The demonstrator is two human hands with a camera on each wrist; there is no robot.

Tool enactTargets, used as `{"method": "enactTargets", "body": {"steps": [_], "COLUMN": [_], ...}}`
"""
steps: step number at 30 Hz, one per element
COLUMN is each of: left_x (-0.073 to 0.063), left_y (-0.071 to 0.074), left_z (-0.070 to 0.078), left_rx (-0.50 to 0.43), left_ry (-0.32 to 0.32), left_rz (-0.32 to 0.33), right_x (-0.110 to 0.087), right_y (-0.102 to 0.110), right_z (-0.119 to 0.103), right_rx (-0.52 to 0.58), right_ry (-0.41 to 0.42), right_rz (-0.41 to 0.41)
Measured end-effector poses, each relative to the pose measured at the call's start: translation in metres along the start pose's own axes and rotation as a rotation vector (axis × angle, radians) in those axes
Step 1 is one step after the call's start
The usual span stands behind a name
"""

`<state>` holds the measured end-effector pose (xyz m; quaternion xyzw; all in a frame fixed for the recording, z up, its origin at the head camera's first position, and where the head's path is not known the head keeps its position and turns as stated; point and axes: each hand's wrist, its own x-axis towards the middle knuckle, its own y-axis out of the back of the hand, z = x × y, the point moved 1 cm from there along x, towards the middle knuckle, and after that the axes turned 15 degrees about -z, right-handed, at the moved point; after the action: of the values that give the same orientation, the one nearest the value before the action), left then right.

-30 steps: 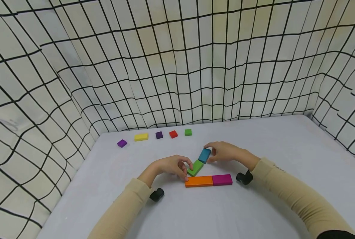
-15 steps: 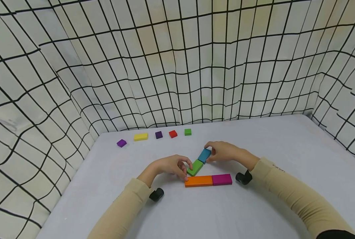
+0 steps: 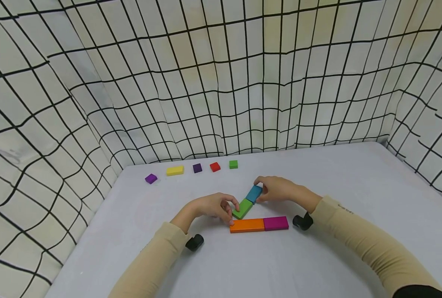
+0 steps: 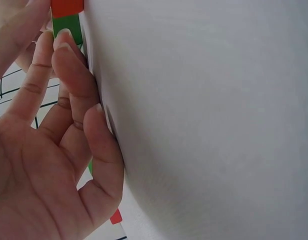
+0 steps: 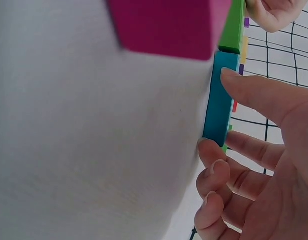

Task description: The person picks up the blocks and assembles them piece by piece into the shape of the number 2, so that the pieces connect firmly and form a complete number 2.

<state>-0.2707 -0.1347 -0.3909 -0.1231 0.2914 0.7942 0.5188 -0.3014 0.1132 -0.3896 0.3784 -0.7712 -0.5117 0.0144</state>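
Observation:
In the head view, a green block and a blue block lie end to end in a slanting line. Below them an orange block and a magenta block form a straight row, its left end close to the green block. My left hand holds the green block's near end with bent fingers, while its thumb touches the orange block's left end. My right hand pinches the blue block; in the right wrist view its thumb presses one side and fingertips touch the far end.
Along the table's back edge stand a purple block, a yellow block, a dark purple block, a red block and a small green block. A black net over white sheeting encloses the white table.

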Motion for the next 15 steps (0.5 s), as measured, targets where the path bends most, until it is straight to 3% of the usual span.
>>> {"method": "enactTargets", "body": {"steps": [15], "left_x": [-0.0005], "left_y": [0.0001], "left_z": [0.0007], "left_rx": [-0.009], "left_ry": [0.003], "left_rz": [0.003], "right_x": [-0.0007], "right_y": [-0.0018], "right_z": [-0.0011], "right_rx": [0.017], "right_ry": [-0.015], "right_rz": [0.014]}}
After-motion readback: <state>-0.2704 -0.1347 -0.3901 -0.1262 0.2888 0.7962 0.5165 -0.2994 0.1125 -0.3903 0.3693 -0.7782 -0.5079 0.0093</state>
